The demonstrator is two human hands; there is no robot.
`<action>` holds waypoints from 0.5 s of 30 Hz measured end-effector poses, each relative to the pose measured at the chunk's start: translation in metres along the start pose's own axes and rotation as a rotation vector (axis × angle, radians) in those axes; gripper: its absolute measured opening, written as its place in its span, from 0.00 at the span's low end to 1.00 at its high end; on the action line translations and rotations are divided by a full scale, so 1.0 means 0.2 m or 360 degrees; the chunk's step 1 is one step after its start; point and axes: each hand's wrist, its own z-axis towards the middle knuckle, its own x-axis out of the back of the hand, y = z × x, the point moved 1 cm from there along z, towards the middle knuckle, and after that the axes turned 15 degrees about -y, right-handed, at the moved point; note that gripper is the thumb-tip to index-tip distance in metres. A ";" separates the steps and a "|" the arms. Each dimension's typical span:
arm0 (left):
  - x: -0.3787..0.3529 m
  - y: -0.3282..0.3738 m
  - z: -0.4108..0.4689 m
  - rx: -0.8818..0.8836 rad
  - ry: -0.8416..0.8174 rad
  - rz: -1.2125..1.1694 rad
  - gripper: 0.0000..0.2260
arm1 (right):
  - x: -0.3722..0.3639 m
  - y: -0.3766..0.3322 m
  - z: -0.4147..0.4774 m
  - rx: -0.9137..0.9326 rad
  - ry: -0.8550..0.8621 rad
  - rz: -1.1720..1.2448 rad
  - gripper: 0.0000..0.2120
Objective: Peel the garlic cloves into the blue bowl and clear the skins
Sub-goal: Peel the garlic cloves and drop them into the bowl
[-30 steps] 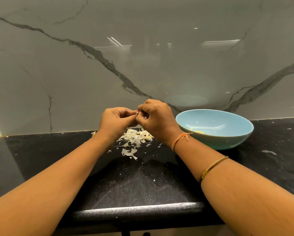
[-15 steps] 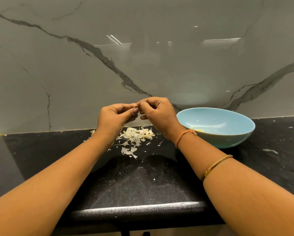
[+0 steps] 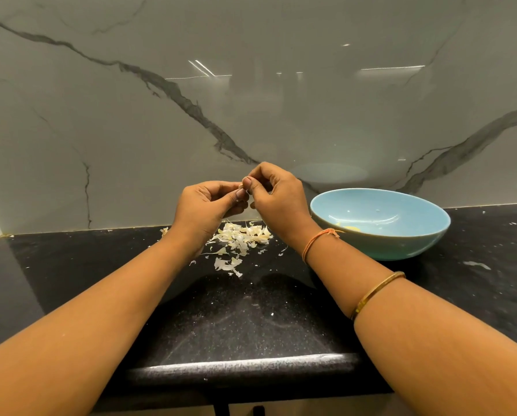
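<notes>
Both hands are raised above the black counter [image 3: 251,319], fingertips meeting in front of the veined marble backsplash [image 3: 251,100]. The left hand [image 3: 204,211] and the right hand [image 3: 278,199] each have thumb and curled fingers pressed onto the same small garlic clove [image 3: 242,186]. Only a pale sliver of it shows between the fingertips, the rest is hidden, and how much skin it carries cannot be told.

Directly beneath the hands, toward the far edge of the counter, lies a loose heap of garlic skins [image 3: 242,238] — pale, papery flakes, with a few scattered nearer and one stray piece [image 3: 164,231] off to the left by the wall.

The blue bowl [image 3: 401,247] sits on the counter to the right of the heap, just beside the right wrist. A yellowish peeled clove [image 3: 351,228] rests on its floor near the left wall.

The right arm wears an orange thread [image 3: 317,240] at the wrist and a gold bangle [image 3: 377,294] farther up the forearm. A whitish smear [image 3: 477,264] marks the counter to the right of the bowl.
</notes>
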 end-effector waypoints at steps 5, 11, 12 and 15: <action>-0.01 0.00 0.00 0.0015 0.0001 -0.0055 0.05 | -0.01 -0.01 0.00 -0.0041 0.0003 -0.0069 0.07; -0.01 -0.01 0.00 0.0012 0.0045 -0.0076 0.06 | 0.00 0.00 0.01 -0.0174 0.0034 -0.0188 0.08; 0.00 0.00 0.00 0.0007 0.0065 -0.0097 0.06 | 0.01 0.02 0.01 -0.0229 0.0037 -0.0197 0.08; 0.01 -0.01 0.01 0.0013 0.0080 -0.0135 0.07 | 0.02 0.05 0.01 -0.0368 -0.0050 -0.0132 0.04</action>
